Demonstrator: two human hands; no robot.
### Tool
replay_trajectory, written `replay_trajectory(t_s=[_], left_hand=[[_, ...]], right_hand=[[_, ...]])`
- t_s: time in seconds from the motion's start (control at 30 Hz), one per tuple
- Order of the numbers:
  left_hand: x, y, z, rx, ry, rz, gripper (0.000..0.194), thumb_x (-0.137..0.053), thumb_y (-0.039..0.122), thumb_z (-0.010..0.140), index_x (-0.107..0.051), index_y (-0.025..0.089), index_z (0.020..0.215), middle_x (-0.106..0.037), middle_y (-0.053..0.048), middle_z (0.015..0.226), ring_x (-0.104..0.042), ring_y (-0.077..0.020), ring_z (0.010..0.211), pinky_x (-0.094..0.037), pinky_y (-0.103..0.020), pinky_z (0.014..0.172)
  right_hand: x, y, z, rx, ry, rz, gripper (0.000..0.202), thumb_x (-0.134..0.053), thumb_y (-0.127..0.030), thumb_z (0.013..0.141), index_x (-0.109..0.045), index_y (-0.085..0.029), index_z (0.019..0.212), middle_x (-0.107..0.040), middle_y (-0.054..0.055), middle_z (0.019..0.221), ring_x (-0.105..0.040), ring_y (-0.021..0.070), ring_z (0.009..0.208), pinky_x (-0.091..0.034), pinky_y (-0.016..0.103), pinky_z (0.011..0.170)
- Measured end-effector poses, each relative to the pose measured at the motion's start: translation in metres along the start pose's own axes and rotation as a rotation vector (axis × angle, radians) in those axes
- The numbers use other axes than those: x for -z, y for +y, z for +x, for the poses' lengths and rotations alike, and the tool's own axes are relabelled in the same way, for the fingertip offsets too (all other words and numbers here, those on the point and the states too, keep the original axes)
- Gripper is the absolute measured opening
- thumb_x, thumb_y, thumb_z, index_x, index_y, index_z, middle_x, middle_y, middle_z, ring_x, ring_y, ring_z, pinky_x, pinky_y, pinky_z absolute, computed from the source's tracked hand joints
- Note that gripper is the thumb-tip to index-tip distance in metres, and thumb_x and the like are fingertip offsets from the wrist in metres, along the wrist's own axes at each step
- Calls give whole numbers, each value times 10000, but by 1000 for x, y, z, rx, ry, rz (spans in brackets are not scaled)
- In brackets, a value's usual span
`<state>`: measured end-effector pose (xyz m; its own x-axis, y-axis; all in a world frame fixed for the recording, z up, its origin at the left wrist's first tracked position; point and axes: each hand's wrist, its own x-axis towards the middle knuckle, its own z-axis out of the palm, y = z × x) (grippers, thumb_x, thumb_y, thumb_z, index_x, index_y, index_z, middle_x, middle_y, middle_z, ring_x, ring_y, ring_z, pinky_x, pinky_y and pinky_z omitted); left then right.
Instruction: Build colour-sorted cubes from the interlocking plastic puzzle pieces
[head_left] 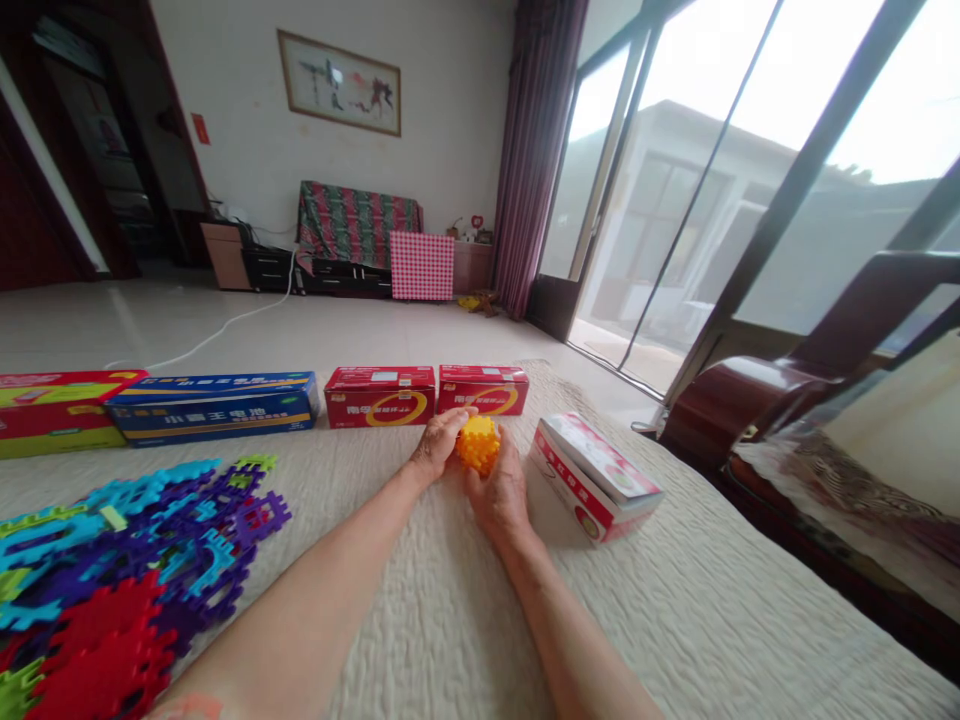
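Note:
A yellow-orange block of interlocking toy pieces (478, 446), with knobbly edges, is held up between my two hands. My left hand (441, 446) closes on its left side, fingers reaching over the top edge. From the right and below, my right hand (501, 492) grips it with fingers wrapped round. Just right of my right hand stands a white and red box (592, 478). Behind the block are two red boxes, one (381, 398) left of it and one (484, 388) directly beyond. To the left lies a heap of flat interlocking plastic pieces (150, 540) in purple, blue, red and green.
A blue box (214, 408) and a red and green box (64, 412) continue the row at the left. All rest on a cream quilted cover (420, 640). Dark wooden furniture (720, 410) stands at the right; a white cable (232, 322) crosses the floor beyond.

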<state>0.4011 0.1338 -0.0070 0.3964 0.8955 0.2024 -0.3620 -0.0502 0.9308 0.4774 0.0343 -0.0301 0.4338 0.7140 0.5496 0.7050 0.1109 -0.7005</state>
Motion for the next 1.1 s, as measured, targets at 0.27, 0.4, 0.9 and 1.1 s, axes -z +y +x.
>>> replay_trajectory(t_s=[0.27,0.4,0.9,1.1], left_hand=[[-5,2,-5,-56,88,118,276,-625,355,703,-742,145,838,-725,-89,884,-628,-212,807,-474,-315,744],[-5,5,-6,-58,99,107,286,-608,367,706,-732,141,830,-722,-83,867,-625,-198,782,-473,-296,707],[3,-2,3,-15,320,37,423,-510,483,773,-664,120,924,-690,-94,818,-625,-137,689,-457,-223,590],[4,-4,-4,12,332,287,409,-365,391,852,-645,128,992,-698,-89,839,-642,-135,707,-492,-240,636]], right_hand=[[5,-6,-1,3,-5,22,741,-549,-172,673,-309,-145,1374,-519,170,1273,-517,309,1153,-429,455,984],[6,-10,-1,26,20,25,730,-579,-205,684,-324,-132,1364,-533,180,1229,-522,303,1133,-426,455,979],[19,-30,-3,345,214,20,544,-514,-223,787,-369,-150,1306,-443,154,1318,-394,254,1265,-351,471,1054],[19,-38,-14,466,-48,-39,152,-426,-173,860,-577,-190,866,-608,35,804,-576,156,783,-453,269,749]])
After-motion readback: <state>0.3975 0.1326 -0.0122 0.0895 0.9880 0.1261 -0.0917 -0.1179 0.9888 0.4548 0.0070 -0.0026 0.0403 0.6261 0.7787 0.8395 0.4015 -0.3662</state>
